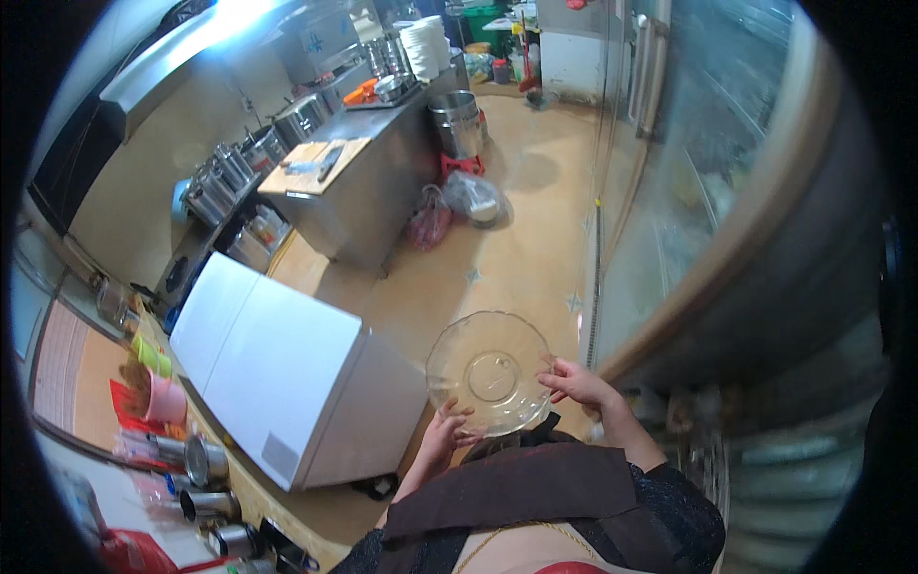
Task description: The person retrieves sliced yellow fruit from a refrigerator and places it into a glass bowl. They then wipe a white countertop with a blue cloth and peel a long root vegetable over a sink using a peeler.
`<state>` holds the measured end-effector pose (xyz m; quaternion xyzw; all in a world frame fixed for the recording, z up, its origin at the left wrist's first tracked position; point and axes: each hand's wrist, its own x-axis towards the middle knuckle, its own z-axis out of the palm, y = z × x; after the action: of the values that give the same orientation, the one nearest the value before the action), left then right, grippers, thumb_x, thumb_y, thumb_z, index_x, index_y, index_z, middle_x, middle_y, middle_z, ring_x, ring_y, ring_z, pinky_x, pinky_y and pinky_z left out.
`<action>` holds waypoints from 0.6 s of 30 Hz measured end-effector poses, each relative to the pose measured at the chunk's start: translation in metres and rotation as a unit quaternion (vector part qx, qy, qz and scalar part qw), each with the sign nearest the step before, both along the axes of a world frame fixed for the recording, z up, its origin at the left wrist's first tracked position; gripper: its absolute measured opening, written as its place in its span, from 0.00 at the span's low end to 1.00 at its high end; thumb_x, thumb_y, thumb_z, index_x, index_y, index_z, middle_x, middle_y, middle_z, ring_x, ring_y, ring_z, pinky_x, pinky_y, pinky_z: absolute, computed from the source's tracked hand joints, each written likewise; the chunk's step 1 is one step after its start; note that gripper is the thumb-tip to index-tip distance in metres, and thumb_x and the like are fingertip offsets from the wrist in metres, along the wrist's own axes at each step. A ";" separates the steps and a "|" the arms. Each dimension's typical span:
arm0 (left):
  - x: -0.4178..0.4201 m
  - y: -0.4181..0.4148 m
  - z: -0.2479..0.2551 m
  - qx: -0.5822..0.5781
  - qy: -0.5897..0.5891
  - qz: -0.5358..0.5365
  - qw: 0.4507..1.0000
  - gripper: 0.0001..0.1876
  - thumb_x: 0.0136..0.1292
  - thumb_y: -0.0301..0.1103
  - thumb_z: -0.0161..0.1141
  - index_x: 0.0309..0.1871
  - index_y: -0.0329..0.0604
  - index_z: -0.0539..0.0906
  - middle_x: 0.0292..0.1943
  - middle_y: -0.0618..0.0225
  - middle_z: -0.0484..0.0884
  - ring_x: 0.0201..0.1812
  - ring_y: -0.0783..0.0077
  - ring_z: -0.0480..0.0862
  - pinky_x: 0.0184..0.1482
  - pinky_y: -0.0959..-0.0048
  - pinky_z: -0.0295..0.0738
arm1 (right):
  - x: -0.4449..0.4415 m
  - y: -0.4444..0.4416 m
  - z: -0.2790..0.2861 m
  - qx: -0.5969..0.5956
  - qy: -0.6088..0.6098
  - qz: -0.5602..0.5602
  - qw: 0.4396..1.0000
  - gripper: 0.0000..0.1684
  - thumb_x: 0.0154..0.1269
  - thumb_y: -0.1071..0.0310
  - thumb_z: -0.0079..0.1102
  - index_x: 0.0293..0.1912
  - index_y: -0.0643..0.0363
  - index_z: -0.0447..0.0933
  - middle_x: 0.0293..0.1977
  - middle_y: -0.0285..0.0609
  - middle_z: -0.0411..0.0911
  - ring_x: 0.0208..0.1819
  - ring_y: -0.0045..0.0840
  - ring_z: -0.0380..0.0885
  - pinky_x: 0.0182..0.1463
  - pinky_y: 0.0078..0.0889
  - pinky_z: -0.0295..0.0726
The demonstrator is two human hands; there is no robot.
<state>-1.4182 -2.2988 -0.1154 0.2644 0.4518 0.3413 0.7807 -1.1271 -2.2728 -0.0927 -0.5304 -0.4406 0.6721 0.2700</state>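
A round, clear plate (493, 377) with a scalloped rim is held out in front of my body, above the tiled floor. Its near-left rim is in the grip of my left hand (446, 435). On the opposite side, my right hand (574, 384) pinches the right rim between thumb and fingers. The floor shows through the plate, and nothing is seen lying in it. A dark apron (509, 488) covers my front just below the hands.
A white chest freezer (272, 351) stands close on my left. Beyond it, a steel counter (387, 158) bears a cutting board (315, 168) with knives. Bags (470, 197) lie on the floor beside a steel pot (457, 125). A glass-doored cabinet (703, 165) lines the right.
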 end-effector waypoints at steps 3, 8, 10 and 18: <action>0.012 0.065 0.007 0.010 0.004 0.055 0.998 0.31 0.59 0.27 0.47 0.65 0.44 0.49 0.55 0.53 0.66 0.41 0.54 0.80 0.40 0.67 0.79 | 0.004 0.093 0.005 -0.007 0.011 0.042 0.999 0.38 0.61 0.58 0.55 0.65 0.58 0.50 0.35 0.37 0.72 0.34 0.16 0.75 0.33 0.16 0.75; 0.025 0.183 0.006 0.011 0.028 0.102 0.994 0.30 0.61 0.29 0.47 0.65 0.46 0.50 0.54 0.56 0.67 0.41 0.57 0.80 0.38 0.69 0.79 | 0.009 0.235 -0.022 0.047 0.035 0.063 0.996 0.38 0.61 0.60 0.55 0.65 0.60 0.49 0.36 0.38 0.74 0.33 0.17 0.76 0.33 0.17 0.75; 0.030 0.244 0.000 0.027 0.033 0.090 0.995 0.30 0.61 0.29 0.47 0.66 0.46 0.49 0.54 0.57 0.67 0.41 0.57 0.81 0.38 0.69 0.78 | 0.013 0.288 -0.027 0.035 0.027 0.054 0.998 0.37 0.62 0.63 0.53 0.65 0.60 0.48 0.41 0.40 0.75 0.35 0.18 0.75 0.34 0.17 0.75; 0.084 0.477 0.020 0.033 0.085 -0.095 0.991 0.33 0.63 0.33 0.49 0.67 0.43 0.44 0.58 0.56 0.66 0.44 0.61 0.80 0.42 0.72 0.77 | 0.074 0.427 -0.030 0.021 0.061 -0.124 0.990 0.36 0.60 0.70 0.50 0.65 0.60 0.48 0.44 0.43 0.75 0.31 0.19 0.76 0.34 0.18 0.76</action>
<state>-1.3344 -1.8219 -0.0955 0.3604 0.4779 0.2565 0.7590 -1.0531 -1.8455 -0.1225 -0.5332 -0.3684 0.6551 0.3883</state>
